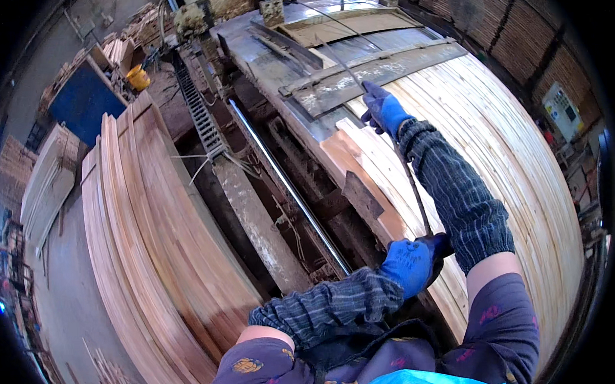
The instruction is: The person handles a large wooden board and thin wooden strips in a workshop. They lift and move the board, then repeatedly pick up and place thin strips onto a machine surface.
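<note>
A long, thin dark rod (414, 194) runs slantwise over light wooden strips (485, 128). My left hand (406, 264), in a blue glove with a dark palm, is closed round its near end, close to my body. Farther along, my right hand (384, 112), gloved the same way, grips the rod, whose far part extends beyond it over a worn metal crossbar (378, 74). The strips lie side by side on a metal machine bed, their far ends by the crossbar. Striped dark sleeves cover both forearms.
Reddish-brown boards (166, 231) are stacked at left. Between stack and bed run a shiny metal rod (287, 182), a ladder-like cable chain (196, 101) and dark machine frames. A blue panel (84, 101) and yellow bucket (138, 77) stand far left; a pale control box (562, 112) is right.
</note>
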### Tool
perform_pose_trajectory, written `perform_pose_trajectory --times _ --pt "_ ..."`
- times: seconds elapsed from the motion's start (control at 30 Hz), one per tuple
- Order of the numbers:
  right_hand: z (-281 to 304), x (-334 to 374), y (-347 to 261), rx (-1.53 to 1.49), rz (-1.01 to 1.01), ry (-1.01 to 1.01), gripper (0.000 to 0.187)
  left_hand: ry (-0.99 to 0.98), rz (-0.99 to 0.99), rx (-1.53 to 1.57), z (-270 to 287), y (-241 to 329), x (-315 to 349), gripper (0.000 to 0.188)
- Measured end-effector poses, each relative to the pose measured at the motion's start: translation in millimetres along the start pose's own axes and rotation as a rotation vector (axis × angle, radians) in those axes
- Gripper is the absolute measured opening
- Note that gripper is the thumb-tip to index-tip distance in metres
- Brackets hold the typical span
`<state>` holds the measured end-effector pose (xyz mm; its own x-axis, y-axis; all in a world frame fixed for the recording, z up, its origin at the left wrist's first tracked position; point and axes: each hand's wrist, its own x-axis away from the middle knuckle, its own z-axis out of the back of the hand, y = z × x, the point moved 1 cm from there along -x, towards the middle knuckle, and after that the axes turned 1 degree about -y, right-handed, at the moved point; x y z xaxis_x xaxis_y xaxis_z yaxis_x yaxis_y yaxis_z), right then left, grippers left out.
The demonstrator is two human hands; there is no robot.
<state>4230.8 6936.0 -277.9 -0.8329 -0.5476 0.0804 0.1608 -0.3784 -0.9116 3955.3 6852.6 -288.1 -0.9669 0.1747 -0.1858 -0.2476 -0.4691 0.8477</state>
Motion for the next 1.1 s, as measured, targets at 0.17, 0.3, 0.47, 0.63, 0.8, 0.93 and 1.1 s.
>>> perform_pose_trajectory --times 0.17,0.3,0.47,0.63,0.8,0.93,1.1 --pt "-9 -21 11 0.193 -0.140 -0.090 0.047 -0.002 -0.024 0.154 8 -18 -27 0.036" --pt "4 -29 31 0.161 -0.132 -0.089 0.048 -0.057 0.029 0.243 -23 -30 -49 0.041" --pt "28 -36 44 -0.062 -0.154 -0.144 0.047 0.041 -0.233 0.357 -41 -21 -74 0.044" --pt "46 -49 58 -0.268 -0.287 -0.304 0.045 -0.437 0.200 0.504 -27 -10 -96 0.032" --pt "56 -51 70 0.039 -0.089 -0.264 0.045 -0.363 0.014 0.366 -27 -18 -107 0.039" --pt "62 -21 86 0.201 -0.075 -0.144 0.045 -0.277 -0.164 0.363 -54 -14 -90 0.053" --pt "61 -7 94 0.109 0.013 -0.184 0.053 -0.335 -0.091 0.264 -81 -22 -73 0.065"
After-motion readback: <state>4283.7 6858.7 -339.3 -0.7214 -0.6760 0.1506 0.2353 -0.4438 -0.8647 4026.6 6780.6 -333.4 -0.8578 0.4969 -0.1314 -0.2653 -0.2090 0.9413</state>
